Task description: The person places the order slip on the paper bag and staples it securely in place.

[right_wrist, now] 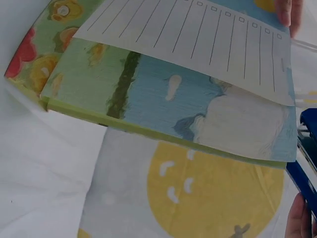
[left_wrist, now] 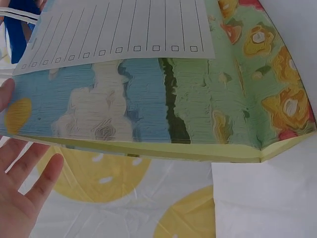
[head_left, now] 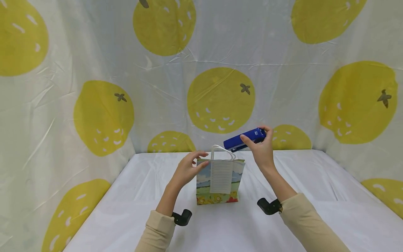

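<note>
A paper gift bag [head_left: 203, 178] with a painted landscape and flowers stands upright on the table, a lined paper sheet [head_left: 221, 176] on its front. The left hand [head_left: 188, 168] holds the bag's upper left edge, thumb on the front and fingers around the rim and side. In the left wrist view, that hand's fingers [left_wrist: 44, 181] are spread beside the bag's side. The right hand [head_left: 262, 148] grips a blue stapler [head_left: 244, 139] above and right of the bag's mouth, tilted with its left end lower, close to the white handles [head_left: 217, 146]. The bag's inside is hidden.
The bag rests on a white-covered table [head_left: 126, 210]. Behind and at both sides hangs a pale curtain [head_left: 163, 91] printed with yellow fruit. Black wrist cameras [head_left: 182, 217] sit on both forearms, below the hands.
</note>
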Available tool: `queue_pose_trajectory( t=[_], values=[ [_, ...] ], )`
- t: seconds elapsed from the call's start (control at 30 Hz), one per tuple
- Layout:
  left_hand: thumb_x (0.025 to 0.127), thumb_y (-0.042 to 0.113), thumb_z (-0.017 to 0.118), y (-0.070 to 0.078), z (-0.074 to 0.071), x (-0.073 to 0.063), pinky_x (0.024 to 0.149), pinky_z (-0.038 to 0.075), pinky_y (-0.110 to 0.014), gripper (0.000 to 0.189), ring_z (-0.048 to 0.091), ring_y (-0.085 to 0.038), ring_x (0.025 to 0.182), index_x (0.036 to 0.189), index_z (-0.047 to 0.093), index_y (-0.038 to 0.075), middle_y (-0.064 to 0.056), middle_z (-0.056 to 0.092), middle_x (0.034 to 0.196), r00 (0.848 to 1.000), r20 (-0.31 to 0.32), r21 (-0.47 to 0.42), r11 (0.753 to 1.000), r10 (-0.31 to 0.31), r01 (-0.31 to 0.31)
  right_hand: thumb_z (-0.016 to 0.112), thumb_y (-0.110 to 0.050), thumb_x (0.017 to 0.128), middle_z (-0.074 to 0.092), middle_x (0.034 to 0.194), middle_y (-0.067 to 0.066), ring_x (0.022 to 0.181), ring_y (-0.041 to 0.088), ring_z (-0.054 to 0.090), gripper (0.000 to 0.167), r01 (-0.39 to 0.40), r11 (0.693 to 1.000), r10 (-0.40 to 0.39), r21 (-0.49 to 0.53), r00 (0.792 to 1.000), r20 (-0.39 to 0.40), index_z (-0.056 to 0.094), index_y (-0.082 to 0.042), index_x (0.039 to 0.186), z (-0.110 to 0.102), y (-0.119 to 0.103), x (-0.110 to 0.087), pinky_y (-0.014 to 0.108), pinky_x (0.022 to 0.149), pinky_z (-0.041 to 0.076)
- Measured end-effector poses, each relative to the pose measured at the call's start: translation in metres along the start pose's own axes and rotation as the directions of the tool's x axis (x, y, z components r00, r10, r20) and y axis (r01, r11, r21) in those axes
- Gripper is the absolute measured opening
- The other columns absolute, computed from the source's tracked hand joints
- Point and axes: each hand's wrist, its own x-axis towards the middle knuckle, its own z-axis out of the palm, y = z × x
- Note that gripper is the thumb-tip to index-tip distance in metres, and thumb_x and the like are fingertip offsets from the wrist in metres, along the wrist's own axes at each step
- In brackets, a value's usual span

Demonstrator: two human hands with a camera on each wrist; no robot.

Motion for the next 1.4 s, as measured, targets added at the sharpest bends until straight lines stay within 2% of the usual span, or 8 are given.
queue_pose_trajectory(
  t=[0.23,0.37,0.53,0.8,0.87,1.07,1.4],
  values=[
    [0.086,0.029,0.062,0.0,0.0,-0.005,0.081,0.047,-0.032,0.036,0.054,-0.017,0.102,0.119,0.057,0.016,-0.001,0.059,0.12,1.0,-0.013,0.012,1.0,-0.001,0.001,0.069,-0.023,0.081,0.04,0.11,0.0,0.096,0.013,0.047,0.064,-0.03,0.998,0.027,-0.053,0.998,-0.056,0.026,-0.007,0.126,-0.011,0.008,-0.004,0.007,0.068,0.045],
    [0.085,0.028,0.063,0.001,0.0,-0.006,0.082,0.047,-0.034,0.038,0.054,-0.017,0.103,0.121,0.056,0.018,-0.001,0.058,0.121,0.999,-0.03,0.014,1.0,0.014,-0.014,0.07,-0.023,0.08,0.042,0.111,0.002,0.093,0.011,0.05,0.063,-0.042,0.996,0.036,-0.08,0.996,-0.084,0.028,-0.007,0.123,-0.017,0.012,-0.006,0.007,0.066,0.047],
    [0.085,0.029,0.063,0.0,0.001,-0.007,0.084,0.047,-0.034,0.04,0.052,-0.016,0.105,0.123,0.054,0.019,0.0,0.056,0.123,1.0,-0.027,0.027,1.0,0.003,-0.002,0.071,-0.025,0.079,0.046,0.114,0.01,0.087,0.005,0.053,0.064,-0.072,0.992,0.061,-0.105,0.993,-0.106,0.028,-0.005,0.123,-0.023,0.018,-0.01,0.008,0.064,0.048],
    [0.084,0.031,0.064,0.002,0.001,-0.011,0.088,0.046,-0.037,0.044,0.052,-0.018,0.107,0.125,0.053,0.019,-0.001,0.055,0.124,0.999,-0.038,0.054,0.999,-0.005,0.007,0.065,-0.028,0.083,0.039,0.126,0.018,0.105,0.03,0.053,0.067,-0.087,0.989,0.075,-0.116,0.992,-0.103,0.022,-0.002,0.128,-0.031,0.028,-0.016,0.006,0.065,0.047],
    [0.084,0.032,0.064,0.002,0.001,-0.012,0.09,0.046,-0.038,0.046,0.052,-0.02,0.109,0.126,0.052,0.019,-0.001,0.054,0.125,0.999,-0.039,0.052,0.999,-0.007,0.009,0.062,-0.028,0.084,0.037,0.13,0.018,0.105,0.03,0.053,0.066,-0.081,0.99,0.07,-0.113,0.992,-0.102,0.021,-0.002,0.129,-0.034,0.031,-0.017,0.006,0.066,0.047],
    [0.082,0.035,0.065,-0.001,0.001,-0.015,0.092,0.045,-0.04,0.051,0.051,-0.022,0.113,0.129,0.049,0.02,0.0,0.052,0.129,0.999,-0.049,0.071,0.997,-0.011,0.015,0.054,-0.031,0.089,0.035,0.132,0.013,0.098,0.019,0.054,0.059,-0.069,0.988,0.057,-0.139,0.994,-0.093,0.025,-0.006,0.133,-0.04,0.038,-0.023,0.007,0.069,0.047],
    [0.081,0.042,0.064,-0.006,-0.002,-0.024,0.099,0.038,-0.049,0.059,0.042,-0.024,0.128,0.133,0.045,0.021,-0.001,0.045,0.138,0.998,-0.048,0.097,0.994,-0.041,0.045,0.044,-0.033,0.093,0.022,0.134,0.02,0.116,0.038,0.045,0.062,-0.092,0.988,0.088,-0.127,0.995,-0.039,0.016,0.0,0.137,-0.048,0.049,-0.037,0.001,0.069,0.042]
  ],
)
